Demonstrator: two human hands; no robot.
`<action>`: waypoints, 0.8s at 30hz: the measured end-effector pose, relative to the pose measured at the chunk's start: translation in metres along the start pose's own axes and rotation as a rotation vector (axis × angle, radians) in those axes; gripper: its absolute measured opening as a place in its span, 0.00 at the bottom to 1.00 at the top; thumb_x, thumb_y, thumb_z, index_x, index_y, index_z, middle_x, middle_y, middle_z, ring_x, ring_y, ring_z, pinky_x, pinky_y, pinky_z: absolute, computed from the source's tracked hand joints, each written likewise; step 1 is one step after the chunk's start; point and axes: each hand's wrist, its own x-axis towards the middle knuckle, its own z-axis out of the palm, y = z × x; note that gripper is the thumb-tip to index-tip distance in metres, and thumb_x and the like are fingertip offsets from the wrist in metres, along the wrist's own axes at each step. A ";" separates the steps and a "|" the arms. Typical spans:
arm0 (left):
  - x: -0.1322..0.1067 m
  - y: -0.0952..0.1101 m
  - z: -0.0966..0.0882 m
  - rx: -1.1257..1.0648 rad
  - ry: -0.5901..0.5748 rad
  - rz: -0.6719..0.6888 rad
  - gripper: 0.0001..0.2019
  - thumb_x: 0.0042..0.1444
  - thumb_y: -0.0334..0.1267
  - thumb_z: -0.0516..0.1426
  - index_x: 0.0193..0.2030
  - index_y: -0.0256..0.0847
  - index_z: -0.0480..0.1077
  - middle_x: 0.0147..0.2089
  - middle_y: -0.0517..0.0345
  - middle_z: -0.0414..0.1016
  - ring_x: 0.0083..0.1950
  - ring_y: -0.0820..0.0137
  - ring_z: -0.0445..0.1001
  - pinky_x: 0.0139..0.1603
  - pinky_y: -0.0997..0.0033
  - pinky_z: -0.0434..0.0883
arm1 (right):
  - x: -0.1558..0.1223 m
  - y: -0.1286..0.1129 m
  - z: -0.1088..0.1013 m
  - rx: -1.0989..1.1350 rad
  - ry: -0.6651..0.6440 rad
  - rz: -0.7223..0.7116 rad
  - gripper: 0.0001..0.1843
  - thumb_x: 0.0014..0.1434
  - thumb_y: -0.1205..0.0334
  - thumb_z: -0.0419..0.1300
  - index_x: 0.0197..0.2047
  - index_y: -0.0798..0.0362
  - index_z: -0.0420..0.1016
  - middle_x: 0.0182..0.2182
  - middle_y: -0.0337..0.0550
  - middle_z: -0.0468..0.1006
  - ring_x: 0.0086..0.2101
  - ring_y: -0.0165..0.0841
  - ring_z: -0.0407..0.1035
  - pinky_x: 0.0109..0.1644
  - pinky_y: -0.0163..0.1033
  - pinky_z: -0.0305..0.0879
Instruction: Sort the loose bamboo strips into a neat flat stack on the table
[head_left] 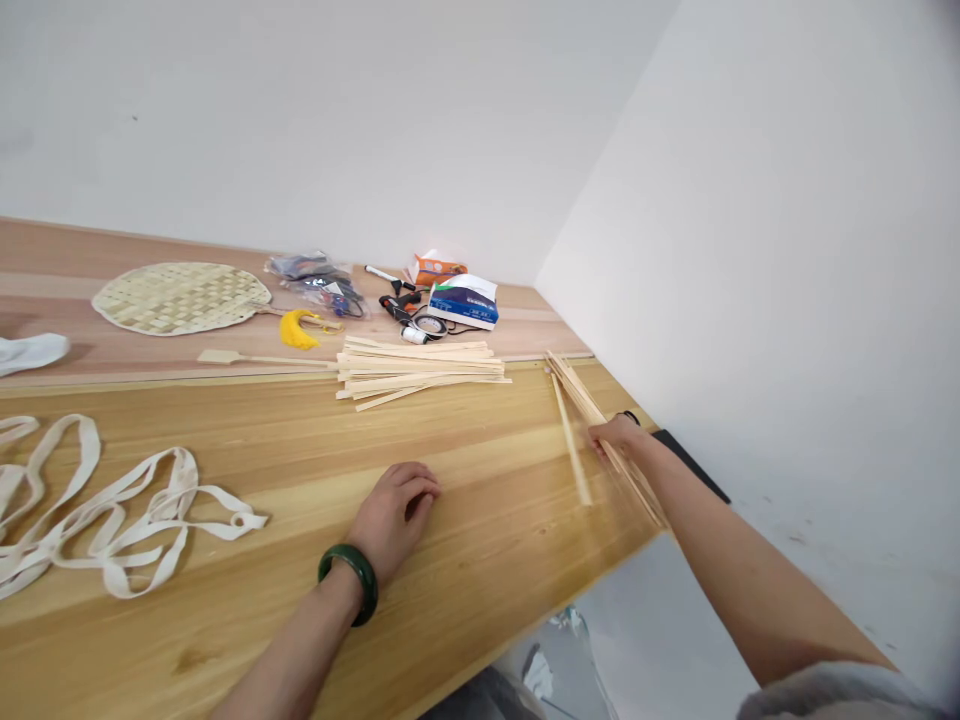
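My right hand (616,434) is closed around a bundle of thin pale bamboo strips (577,385) near the right edge of the table. A single loose strip (571,440) lies just left of that bundle. With its fingers curled in and the thumb near the forefinger, my left hand (397,512) rests on the wood. Nothing shows in it, and a dark green bangle (360,575) circles that wrist. Farther back, a larger stack of bamboo strips (420,372) lies roughly sideways on the table.
White cloth tape (161,510) lies in loops at left. A woven fan (184,298), yellow tassel (298,330), plastic bag (319,280), glue gun (401,303), tape roll (430,325) and blue tissue box (465,305) sit along the back. A wall stands at right.
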 end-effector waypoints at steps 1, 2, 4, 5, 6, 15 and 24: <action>0.000 0.000 0.000 -0.004 0.000 -0.006 0.11 0.59 0.34 0.52 0.32 0.43 0.77 0.41 0.53 0.79 0.47 0.64 0.76 0.52 0.59 0.74 | -0.002 0.002 -0.002 0.037 -0.030 0.010 0.20 0.65 0.54 0.60 0.56 0.56 0.70 0.52 0.49 0.73 0.47 0.38 0.72 0.49 0.48 0.73; 0.001 0.000 0.000 -0.009 0.000 -0.011 0.11 0.59 0.34 0.52 0.32 0.43 0.77 0.41 0.53 0.79 0.47 0.63 0.76 0.52 0.59 0.74 | -0.004 0.004 -0.003 0.074 -0.069 0.029 0.20 0.65 0.54 0.60 0.56 0.56 0.70 0.52 0.49 0.73 0.47 0.38 0.72 0.49 0.48 0.73; 0.001 0.001 -0.001 -0.021 0.000 -0.022 0.11 0.59 0.35 0.52 0.32 0.44 0.77 0.41 0.53 0.79 0.47 0.63 0.75 0.52 0.59 0.74 | -0.007 0.007 -0.003 0.146 -0.136 0.065 0.20 0.65 0.54 0.60 0.56 0.56 0.70 0.52 0.49 0.74 0.46 0.37 0.73 0.49 0.48 0.73; 0.001 0.001 -0.001 -0.028 -0.002 -0.028 0.11 0.59 0.36 0.53 0.32 0.44 0.77 0.41 0.53 0.80 0.48 0.63 0.75 0.52 0.59 0.74 | -0.009 0.008 -0.003 0.180 -0.157 0.076 0.20 0.65 0.54 0.60 0.56 0.56 0.70 0.52 0.49 0.74 0.46 0.37 0.73 0.49 0.48 0.73; 0.002 0.002 -0.002 -0.036 -0.002 -0.036 0.11 0.59 0.36 0.53 0.32 0.44 0.77 0.41 0.53 0.80 0.48 0.63 0.75 0.53 0.59 0.74 | -0.011 0.009 -0.002 0.213 -0.169 0.082 0.20 0.65 0.54 0.60 0.56 0.56 0.70 0.52 0.49 0.74 0.46 0.37 0.73 0.49 0.48 0.73; 0.024 0.045 -0.011 -0.340 -0.014 -0.317 0.06 0.54 0.39 0.59 0.34 0.45 0.79 0.40 0.54 0.79 0.46 0.62 0.76 0.55 0.58 0.70 | -0.023 0.018 -0.006 0.396 -0.160 -0.019 0.19 0.66 0.54 0.60 0.55 0.56 0.71 0.49 0.48 0.75 0.44 0.35 0.73 0.46 0.46 0.74; 0.094 0.102 0.059 -0.902 -0.064 -0.713 0.19 0.43 0.47 0.69 0.37 0.36 0.74 0.39 0.48 0.79 0.37 0.66 0.77 0.42 0.67 0.74 | -0.105 -0.020 0.024 0.265 -0.198 -0.391 0.08 0.64 0.63 0.56 0.35 0.56 0.73 0.23 0.40 0.76 0.24 0.30 0.71 0.29 0.34 0.65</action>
